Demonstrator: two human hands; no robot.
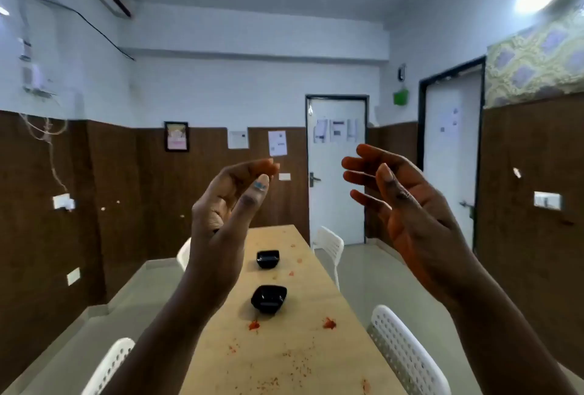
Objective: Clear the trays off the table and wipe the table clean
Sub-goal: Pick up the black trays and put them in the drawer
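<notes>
Head view: hands, left (227, 205) and right (407, 205), raised empty, fingers loose; trays (268, 298) (two) and red spills (328, 323) remain on tabletop (316, 363).

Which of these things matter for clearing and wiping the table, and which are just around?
For the job:
- near black tray
- far black tray
- table
- red spills
- left hand, right hand, both empty

Just around:
- white chairs
- doors
- framed picture

Both forearms are bare, with no sleeves, watch or bracelet showing. The left hand (227, 205) carries a small blue-green mark on its thumbnail; the right hand (407, 205) is unadorned.
</notes>
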